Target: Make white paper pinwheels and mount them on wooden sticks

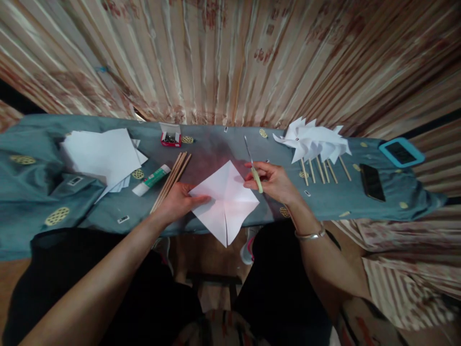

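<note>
A white square of paper (pixel 223 197) with crossing creases is held cornerwise in front of me. One slit runs up from its near corner toward the middle. My left hand (pixel 182 199) pinches its left corner, thumb on top. At the right edge of the sheet, my right hand (pixel 272 181) grips scissors (pixel 257 179) with pale yellow-green handles, their blades pointing away from me. Whether the right fingertips also touch the paper I cannot tell. Beside my left hand lie several thin wooden sticks (pixel 175 175).
To the left are a paper stack (pixel 103 156), a green and white glue stick (pixel 151 180) and a small red box (pixel 170 138) of metal bits. Paper pinwheels on sticks (pixel 317 142), a dark phone (pixel 372 182) and a blue-framed device (pixel 402 152) lie right. A curtain (pixel 223 62) hangs behind.
</note>
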Demonstrator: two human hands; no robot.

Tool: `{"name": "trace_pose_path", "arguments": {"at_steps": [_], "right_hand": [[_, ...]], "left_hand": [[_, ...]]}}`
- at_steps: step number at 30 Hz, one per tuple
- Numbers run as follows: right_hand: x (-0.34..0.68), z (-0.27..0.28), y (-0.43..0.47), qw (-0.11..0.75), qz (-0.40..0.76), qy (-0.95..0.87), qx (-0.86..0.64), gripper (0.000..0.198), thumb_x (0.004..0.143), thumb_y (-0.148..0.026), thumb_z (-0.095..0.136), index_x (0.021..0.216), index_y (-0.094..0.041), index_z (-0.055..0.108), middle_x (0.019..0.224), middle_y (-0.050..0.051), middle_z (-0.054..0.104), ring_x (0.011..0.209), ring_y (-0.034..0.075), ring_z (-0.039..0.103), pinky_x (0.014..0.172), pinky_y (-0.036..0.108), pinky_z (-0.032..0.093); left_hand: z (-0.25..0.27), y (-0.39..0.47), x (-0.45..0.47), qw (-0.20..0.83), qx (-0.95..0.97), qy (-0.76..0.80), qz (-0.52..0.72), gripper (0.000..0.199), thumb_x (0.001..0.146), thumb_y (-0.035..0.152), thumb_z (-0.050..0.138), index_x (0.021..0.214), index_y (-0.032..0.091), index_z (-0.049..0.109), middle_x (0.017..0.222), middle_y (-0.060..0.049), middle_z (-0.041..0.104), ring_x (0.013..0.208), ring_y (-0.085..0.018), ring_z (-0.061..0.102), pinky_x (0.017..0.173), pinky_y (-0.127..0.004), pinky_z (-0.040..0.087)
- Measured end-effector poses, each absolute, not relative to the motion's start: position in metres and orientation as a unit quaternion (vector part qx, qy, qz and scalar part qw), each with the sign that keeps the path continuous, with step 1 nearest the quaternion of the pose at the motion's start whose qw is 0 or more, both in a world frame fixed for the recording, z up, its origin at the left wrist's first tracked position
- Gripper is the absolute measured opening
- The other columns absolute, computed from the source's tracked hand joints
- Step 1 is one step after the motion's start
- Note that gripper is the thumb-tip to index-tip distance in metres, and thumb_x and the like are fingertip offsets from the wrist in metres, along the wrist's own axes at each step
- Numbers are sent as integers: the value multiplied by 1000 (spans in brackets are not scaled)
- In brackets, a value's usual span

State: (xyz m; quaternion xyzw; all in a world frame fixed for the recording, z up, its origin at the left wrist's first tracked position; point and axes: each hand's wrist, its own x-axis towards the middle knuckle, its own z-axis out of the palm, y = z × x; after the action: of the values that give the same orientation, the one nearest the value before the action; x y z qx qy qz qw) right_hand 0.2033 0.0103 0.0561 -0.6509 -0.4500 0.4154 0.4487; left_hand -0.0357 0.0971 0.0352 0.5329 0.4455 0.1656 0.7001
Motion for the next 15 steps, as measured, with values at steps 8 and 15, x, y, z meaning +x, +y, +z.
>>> {"name": "trace_pose_path", "arguments": {"at_steps": [8, 15], "right_hand": [[196, 57, 18, 392, 491, -479, -612, 44, 57, -31, 81, 94, -14, 65, 58, -11, 51, 54, 5, 45, 54, 20, 36], [195, 54, 34, 588, 398, -356, -608, 44, 48, -37, 85, 83, -19, 64, 62, -8, 62, 56, 8, 52, 57, 24, 46]], "left_hand": [[34, 98, -37, 708, 545, 427, 143, 23, 49, 31, 85, 60, 15, 73, 58, -9, 70, 47, -19, 60, 43, -27, 47], [39, 114, -46, 713, 425, 372, 416, 58, 67, 55, 75, 113, 20, 66, 112, -10, 71, 98, -23, 66, 80, -34, 53]]}}
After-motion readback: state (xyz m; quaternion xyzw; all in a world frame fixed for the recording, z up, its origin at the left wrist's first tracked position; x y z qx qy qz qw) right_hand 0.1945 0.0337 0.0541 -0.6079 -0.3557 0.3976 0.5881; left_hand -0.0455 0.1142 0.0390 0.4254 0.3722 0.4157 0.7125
